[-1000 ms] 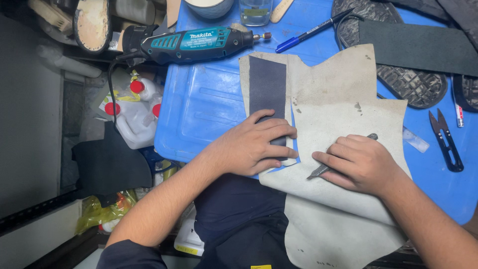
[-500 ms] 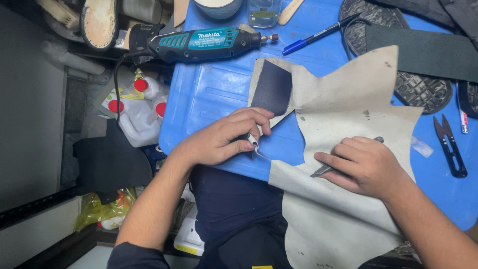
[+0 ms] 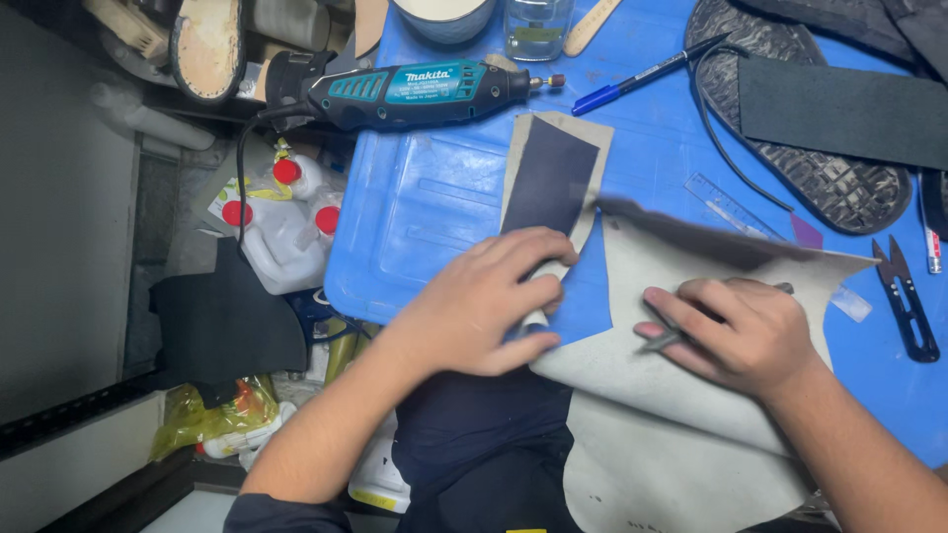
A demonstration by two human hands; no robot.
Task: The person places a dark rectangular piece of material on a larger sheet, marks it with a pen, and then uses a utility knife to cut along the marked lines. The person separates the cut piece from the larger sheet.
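My left hand (image 3: 484,301) pinches a cut strip of pale leather (image 3: 583,158) with a dark rectangular template (image 3: 549,178) lying on it, at the strip's lower end. The strip now lies apart from the big pale leather sheet (image 3: 681,395). My right hand (image 3: 736,331) presses on that sheet and holds a thin metal blade tool (image 3: 660,342) between its fingers. The sheet's upper edge is lifted and blurred. Both rest on a blue work surface (image 3: 434,207).
A teal rotary tool (image 3: 415,87) lies at the back. A blue pen (image 3: 642,74), a clear ruler (image 3: 731,205), black snips (image 3: 907,296), a dark shoe sole (image 3: 820,168) and a black strip (image 3: 839,107) are to the right. White bottles with red caps (image 3: 281,222) stand left, below.
The cut strip with the dark template has separated from the big sheet and swung left under my left hand. The sheet has shifted right and down, and its top edge lifted.
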